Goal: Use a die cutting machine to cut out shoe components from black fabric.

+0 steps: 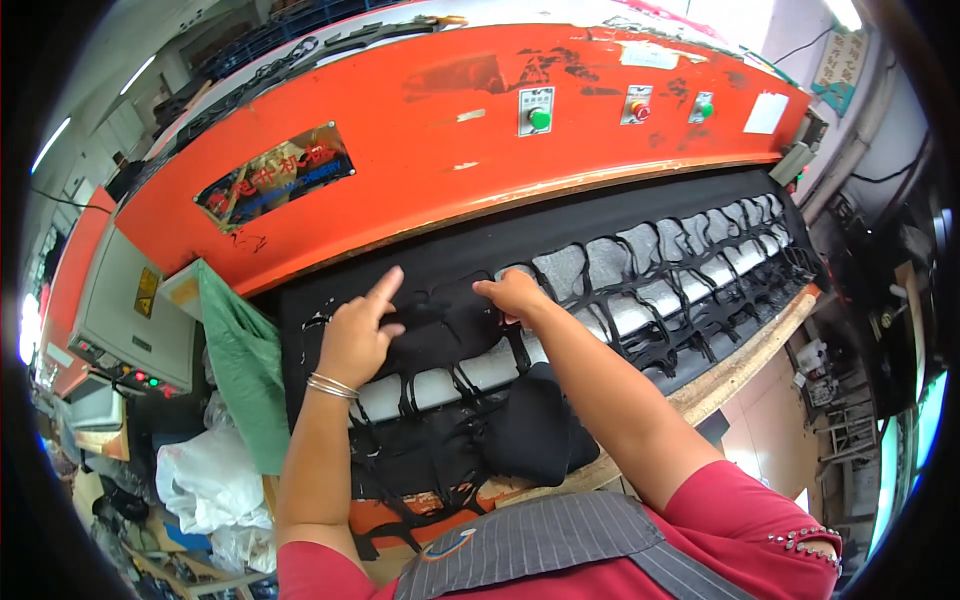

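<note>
A black fabric piece (440,325) lies over a long pale grey and white strip (620,265) on the press bed. My left hand (358,328) is above the left end of the piece, its index finger and thumb stretched apart. At the right end of the piece, my right hand (512,293) has its fingers closed on the edge; the fingertips are partly hidden. Narrow black web-like scraps (690,285) cross the strip to the right. Folded black cloth (540,430) rests at the near edge, between my forearms.
The orange press body (430,150) rises along the far side, with a green button (540,120) and a red button (641,112). A green cloth (240,370) hangs at left beside white plastic bags (210,480). A worn wooden edge (740,370) borders the bed.
</note>
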A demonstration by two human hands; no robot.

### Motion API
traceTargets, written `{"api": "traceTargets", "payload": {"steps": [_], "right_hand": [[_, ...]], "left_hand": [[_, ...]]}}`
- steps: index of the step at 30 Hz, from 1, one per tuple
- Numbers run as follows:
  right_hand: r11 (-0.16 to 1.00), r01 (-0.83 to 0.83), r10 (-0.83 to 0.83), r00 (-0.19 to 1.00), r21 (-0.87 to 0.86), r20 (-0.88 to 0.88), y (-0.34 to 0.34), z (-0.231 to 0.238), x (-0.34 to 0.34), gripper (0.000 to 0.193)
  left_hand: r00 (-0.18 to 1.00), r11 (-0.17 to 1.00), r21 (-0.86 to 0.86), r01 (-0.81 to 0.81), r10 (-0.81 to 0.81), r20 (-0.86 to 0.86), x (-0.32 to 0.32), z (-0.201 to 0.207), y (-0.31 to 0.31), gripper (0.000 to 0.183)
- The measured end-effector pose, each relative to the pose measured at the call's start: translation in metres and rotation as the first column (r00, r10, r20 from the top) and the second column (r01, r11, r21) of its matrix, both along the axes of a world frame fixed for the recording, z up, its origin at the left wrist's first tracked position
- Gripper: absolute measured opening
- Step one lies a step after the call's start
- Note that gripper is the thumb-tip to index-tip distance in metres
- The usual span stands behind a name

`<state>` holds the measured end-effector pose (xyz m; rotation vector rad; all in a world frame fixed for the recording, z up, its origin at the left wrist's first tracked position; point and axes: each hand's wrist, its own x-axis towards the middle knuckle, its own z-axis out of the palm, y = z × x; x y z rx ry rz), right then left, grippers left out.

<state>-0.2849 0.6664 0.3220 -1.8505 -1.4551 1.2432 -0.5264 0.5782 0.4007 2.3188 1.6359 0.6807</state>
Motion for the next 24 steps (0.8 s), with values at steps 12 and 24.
{"api": "traceTargets", "payload": {"steps": [12, 24], "right_hand": [[0.98, 0.03, -0.182, 0.555, -0.199, -0.812, 0.045, -0.055, 0.009, 0.072], [0.941, -0.023, -0.065, 0.966, 0.336, 0.249, -0.001, -0.034, -0.005, 0.06]], "left_hand": [[0.548, 0.74, 0.017, 0.672, -0.482, -0.683, 0.09, -0.025, 0.085, 0.014], [0.848, 0.891, 0.139, 0.432, -0.348, -0.4, 0.015, 0.015, -0.007, 0.024]]}}
